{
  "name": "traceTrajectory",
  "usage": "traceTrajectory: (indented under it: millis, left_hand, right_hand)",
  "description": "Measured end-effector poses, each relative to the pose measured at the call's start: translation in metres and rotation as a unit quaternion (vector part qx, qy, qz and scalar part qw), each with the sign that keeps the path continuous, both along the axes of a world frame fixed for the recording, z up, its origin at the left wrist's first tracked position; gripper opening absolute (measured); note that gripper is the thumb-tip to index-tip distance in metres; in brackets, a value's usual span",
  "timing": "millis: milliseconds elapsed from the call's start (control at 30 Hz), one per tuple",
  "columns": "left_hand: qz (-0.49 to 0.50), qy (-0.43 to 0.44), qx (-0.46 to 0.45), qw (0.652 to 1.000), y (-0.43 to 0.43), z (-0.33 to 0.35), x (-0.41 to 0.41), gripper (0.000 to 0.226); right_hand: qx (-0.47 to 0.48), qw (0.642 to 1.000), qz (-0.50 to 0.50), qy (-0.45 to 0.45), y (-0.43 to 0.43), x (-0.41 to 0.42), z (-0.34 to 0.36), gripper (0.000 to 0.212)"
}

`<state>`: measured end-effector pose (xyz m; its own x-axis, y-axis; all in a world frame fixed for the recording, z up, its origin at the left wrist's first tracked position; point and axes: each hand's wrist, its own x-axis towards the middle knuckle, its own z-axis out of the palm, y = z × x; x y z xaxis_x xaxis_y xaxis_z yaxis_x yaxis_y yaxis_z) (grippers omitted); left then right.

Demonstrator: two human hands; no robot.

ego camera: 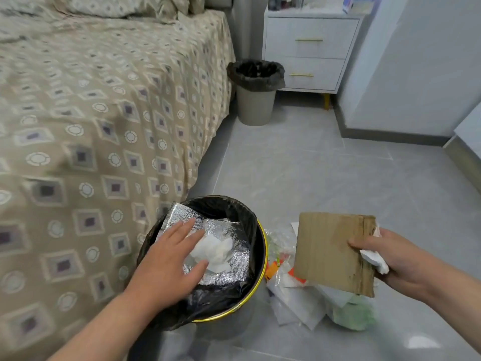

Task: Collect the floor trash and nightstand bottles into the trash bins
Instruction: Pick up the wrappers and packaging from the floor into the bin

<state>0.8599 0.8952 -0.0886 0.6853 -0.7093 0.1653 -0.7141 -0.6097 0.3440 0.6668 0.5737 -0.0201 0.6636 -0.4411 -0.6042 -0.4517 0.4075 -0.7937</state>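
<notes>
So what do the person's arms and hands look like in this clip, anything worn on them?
Both hands are bare: no gloves, rings or watch show on the left hand or the right hand. Both forearms are uncovered as far as the frame edges, with no sleeves, bands or markings in view.

Left hand (171, 259) over lined bin (261, 246); cardboard (333, 252) pinched in right hand (398, 259).
</notes>
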Motion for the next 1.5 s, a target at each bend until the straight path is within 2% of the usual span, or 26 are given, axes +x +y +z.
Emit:
traceTrajectory:
  millis: [33, 100, 167, 233, 267, 333, 400, 467, 500, 567, 600, 667, 733, 833, 967, 1000, 1067, 1133, 1200, 1233, 1300, 1367, 1400, 1467, 1500]
  left_hand:
    - [0.027, -0.014, 0.003, 1.000, 0.013, -0.006, -0.005, 0.079]
    - [0.080, 0.006, 0.054, 0.995, 0.035, -0.023, -0.016, 0.096]
    - [0.092, 0.035, 0.097, 0.990, 0.048, -0.037, -0.022, 0.109]
    - [0.096, 0.044, 0.109, 0.988, 0.050, -0.042, -0.022, 0.111]
    - [0.094, 0.042, 0.106, 0.989, 0.050, -0.043, -0.021, 0.113]
    - [0.094, 0.031, 0.096, 0.990, 0.049, -0.042, -0.020, 0.116]
    - [0.098, 0.026, 0.092, 0.991, 0.050, -0.045, -0.021, 0.121]
    - [0.094, 0.021, 0.088, 0.991, 0.053, -0.050, -0.019, 0.129]
    - [0.090, 0.019, 0.086, 0.992, 0.053, -0.053, -0.018, 0.133]
    - [0.082, 0.016, 0.087, 0.993, 0.053, -0.056, -0.016, 0.139]
    - [0.078, 0.018, 0.091, 0.993, 0.053, -0.057, -0.015, 0.140]
    - [0.075, 0.022, 0.100, 0.992, 0.052, -0.059, -0.013, 0.140]
    - [0.071, 0.028, 0.117, 0.990, 0.052, -0.057, -0.012, 0.138]
    - [0.039, 0.040, 0.111, 0.992, 0.051, -0.041, -0.012, 0.124]
    - [-0.078, -0.012, -0.027, 0.996, 0.016, 0.018, -0.021, 0.091]
    - [-0.127, -0.019, -0.048, 0.991, -0.002, 0.036, -0.028, 0.085]
    - [-0.213, -0.025, -0.046, 0.976, -0.037, 0.060, -0.048, 0.073]
    - [-0.256, 0.028, -0.017, 0.966, -0.081, 0.062, -0.075, 0.063]
    - [-0.218, 0.164, 0.029, 0.962, -0.125, 0.048, -0.105, 0.055]
    - [-0.186, 0.243, 0.048, 0.951, -0.148, 0.037, -0.120, 0.045]
    - [-0.064, 0.399, 0.052, 0.913, -0.185, -0.007, -0.138, 0.018]
    - [0.082, 0.464, 0.006, 0.882, -0.203, -0.068, -0.143, 0.017]
    - [0.153, 0.477, -0.007, 0.866, -0.207, -0.093, -0.141, 0.030]
    - [0.267, 0.472, -0.007, 0.840, -0.206, -0.150, -0.128, 0.081]
    - [0.315, 0.472, -0.011, 0.823, -0.206, -0.170, -0.123, 0.094]
  right_hand:
    - [-0.013, 1.000, 0.008, -0.022, 0.008, 0.006, 0.013, 0.013]
    - [-0.055, 0.996, 0.035, -0.058, 0.030, 0.024, 0.038, 0.014]
    - [-0.139, 0.984, 0.080, -0.075, 0.058, 0.051, 0.052, 0.021]
    - [-0.253, 0.956, 0.130, -0.075, 0.091, 0.082, 0.049, 0.023]
    - [-0.336, 0.924, 0.168, -0.070, 0.108, 0.098, 0.040, 0.021]
    - [-0.489, 0.831, 0.260, -0.057, 0.137, 0.126, 0.013, 0.013]
    - [-0.579, 0.736, 0.347, -0.050, 0.161, 0.143, -0.023, 0.023]
    - [-0.600, 0.671, 0.436, -0.025, 0.181, 0.150, -0.061, 0.040]
    - [-0.585, 0.657, 0.475, 0.001, 0.189, 0.150, -0.078, 0.058]
    - [-0.532, 0.651, 0.538, 0.056, 0.200, 0.151, -0.104, 0.089]
    - [-0.516, 0.647, 0.556, 0.077, 0.203, 0.152, -0.111, 0.095]
    - [-0.496, 0.641, 0.576, 0.104, 0.203, 0.156, -0.116, 0.095]
    - [-0.479, 0.646, 0.585, 0.108, 0.199, 0.157, -0.106, 0.086]
    - [-0.486, 0.670, 0.559, 0.050, 0.181, 0.149, -0.066, 0.068]
    - [-0.499, 0.725, 0.473, -0.038, 0.113, 0.099, 0.002, 0.041]
    - [-0.500, 0.745, 0.441, -0.035, 0.088, 0.081, 0.012, 0.038]
    - [-0.496, 0.793, 0.353, 0.024, 0.034, 0.045, 0.015, 0.035]
    - [-0.466, 0.849, 0.225, 0.108, -0.023, 0.000, -0.004, 0.026]
    - [-0.385, 0.898, 0.115, 0.181, -0.061, -0.041, -0.038, 0.015]
    - [-0.347, 0.909, 0.088, 0.211, -0.071, -0.058, -0.057, 0.013]
    - [-0.299, 0.917, 0.089, 0.247, -0.079, -0.080, -0.095, 0.017]
    - [-0.262, 0.918, 0.105, 0.280, -0.079, -0.093, -0.124, 0.019]
    - [-0.236, 0.920, 0.102, 0.295, -0.078, -0.095, -0.137, 0.019]
    - [-0.196, 0.925, 0.078, 0.316, -0.075, -0.092, -0.159, 0.014]
    - [-0.182, 0.926, 0.062, 0.326, -0.074, -0.089, -0.170, 0.015]
